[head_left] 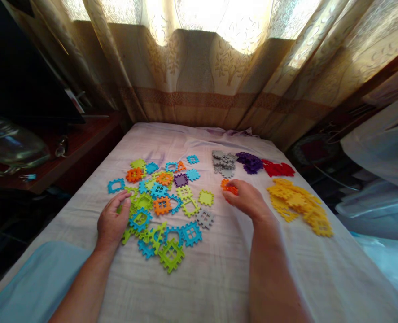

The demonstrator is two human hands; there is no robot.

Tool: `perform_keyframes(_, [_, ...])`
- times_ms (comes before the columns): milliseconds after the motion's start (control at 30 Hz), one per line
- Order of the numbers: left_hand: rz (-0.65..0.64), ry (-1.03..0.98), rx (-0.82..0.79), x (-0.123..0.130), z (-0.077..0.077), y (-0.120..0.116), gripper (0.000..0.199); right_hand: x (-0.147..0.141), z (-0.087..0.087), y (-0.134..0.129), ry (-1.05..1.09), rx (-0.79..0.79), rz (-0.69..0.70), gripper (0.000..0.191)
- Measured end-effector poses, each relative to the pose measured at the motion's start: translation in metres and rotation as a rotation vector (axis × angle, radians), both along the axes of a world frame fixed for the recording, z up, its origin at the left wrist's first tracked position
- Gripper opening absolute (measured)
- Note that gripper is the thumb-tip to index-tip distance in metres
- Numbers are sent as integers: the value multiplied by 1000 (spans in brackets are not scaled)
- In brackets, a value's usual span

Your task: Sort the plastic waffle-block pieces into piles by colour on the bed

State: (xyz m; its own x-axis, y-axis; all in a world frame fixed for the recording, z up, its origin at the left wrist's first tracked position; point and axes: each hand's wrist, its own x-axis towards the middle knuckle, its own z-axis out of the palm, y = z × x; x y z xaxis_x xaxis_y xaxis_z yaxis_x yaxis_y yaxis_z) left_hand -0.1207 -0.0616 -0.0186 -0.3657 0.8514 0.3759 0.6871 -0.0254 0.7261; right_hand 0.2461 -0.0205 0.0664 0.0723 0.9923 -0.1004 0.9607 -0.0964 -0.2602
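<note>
While four colours already lie in groups of their own on the right of the pale cloth (225, 278), the larger mixed spread of interlocking plastic tiles (144, 202) on the left suggests that the sorting is only partly done. The grey stack (224, 162), the purple stack (250, 162) and the red stack (278, 169) sit side by side toward the far edge, and the wide yellow heap (296, 199) lies nearer, beyond the right forearm.

The right hand (247, 199) pinches an orange piece (230, 187) between thumb and fingers, just in front of the grey stack and well apart from the mixed spread; whether more than one piece is there cannot be told. The left hand (113, 217) rests at the left border of the spread with its fingers curled beside green tiles, and it cannot be told whether it grips any.

Blue, green and orange seem to make up most of what is left, some tiles overlapping. A purple tile (181, 180) and a grey window tile (204, 218) also lie there, apart from the stacks of their own colours
</note>
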Motion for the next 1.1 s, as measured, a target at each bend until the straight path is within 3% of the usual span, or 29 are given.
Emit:
perform_keyframes(133, [1, 3, -6, 0, 1, 0, 34, 33, -7, 0, 20, -6, -142, 32])
perform_keyframes(367, [11, 7, -8, 0, 1, 0, 32, 40, -17, 3, 1, 11, -297, 36])
perform_keyframes(533, [4, 6, -2, 1, 2, 0, 31, 40, -25, 6, 4, -30, -293, 35])
perform_keyframes(700, [2, 5, -11, 2, 4, -1, 33, 34, -17, 4, -14, 51, -292, 35])
perform_keyframes(867, [0, 10, -15, 3, 4, -1, 33, -1, -6, 5, 58, 131, -118, 30])
perform_keyframes(1100, [-1, 14, -3, 2, 3, -1, 34, -95, -12, -8, 127, 156, 402, 25])
